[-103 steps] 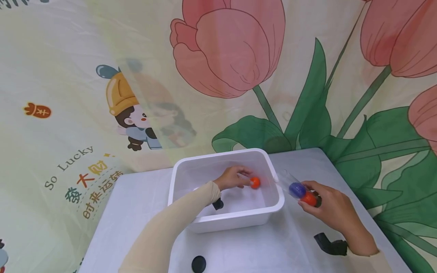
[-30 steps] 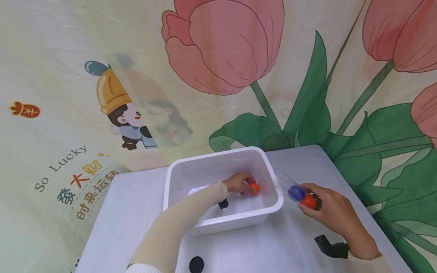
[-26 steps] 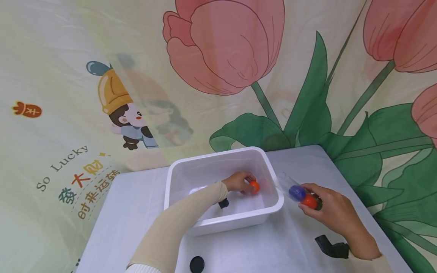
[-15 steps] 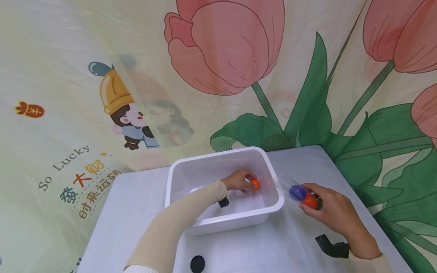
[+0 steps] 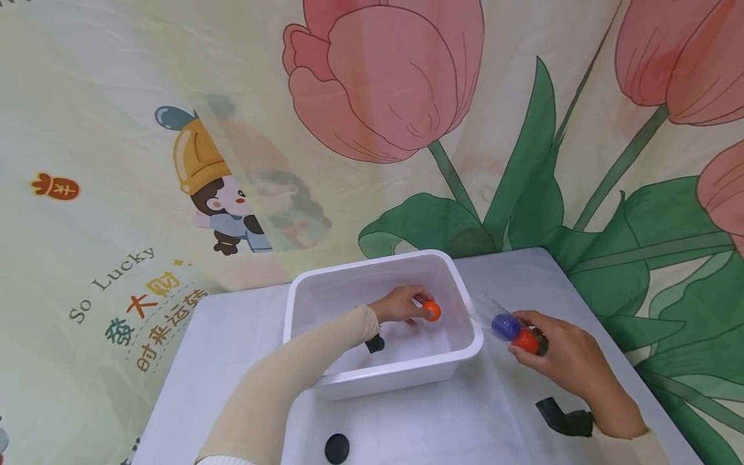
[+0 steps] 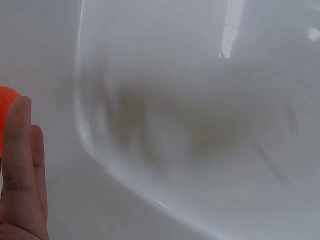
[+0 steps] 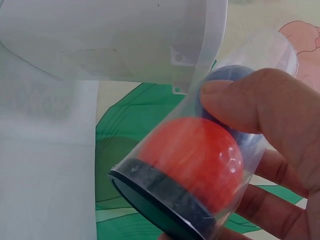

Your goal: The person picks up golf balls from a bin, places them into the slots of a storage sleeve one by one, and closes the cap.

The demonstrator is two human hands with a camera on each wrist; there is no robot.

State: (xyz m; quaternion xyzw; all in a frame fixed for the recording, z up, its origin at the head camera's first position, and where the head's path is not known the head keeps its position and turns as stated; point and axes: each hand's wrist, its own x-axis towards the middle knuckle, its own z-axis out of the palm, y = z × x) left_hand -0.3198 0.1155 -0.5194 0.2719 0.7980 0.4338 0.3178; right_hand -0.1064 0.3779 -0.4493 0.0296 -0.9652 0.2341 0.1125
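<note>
Inside the white plastic tub [image 5: 380, 381], my left hand [image 5: 398, 303] pinches an orange ball [image 5: 431, 311] between thumb and fingers, near the tub's right end. In the left wrist view, part of the orange ball [image 6: 7, 107] shows at the left edge behind straight fingers. Right of the tub, my right hand [image 5: 566, 349] grips a clear plastic tube [image 7: 272, 50], tilted, its far end near the tub's rim. Within the tube sit a blue ball [image 5: 506, 327] and a red-orange ball [image 7: 192, 160]. A black cap [image 7: 160, 195] closes the lower end.
A black round cap [image 5: 337, 449] lies on the white-covered table [image 5: 465, 426] in front of the tub. Behind the table hangs a cloth [image 5: 383, 84] printed with tulips. A black wrist mount [image 5: 564, 418] sits at my right wrist.
My left hand has gone from beside the orange ball to pinching it, and both have shifted slightly up and left in the last second. The right hand and tube stay nearly still.
</note>
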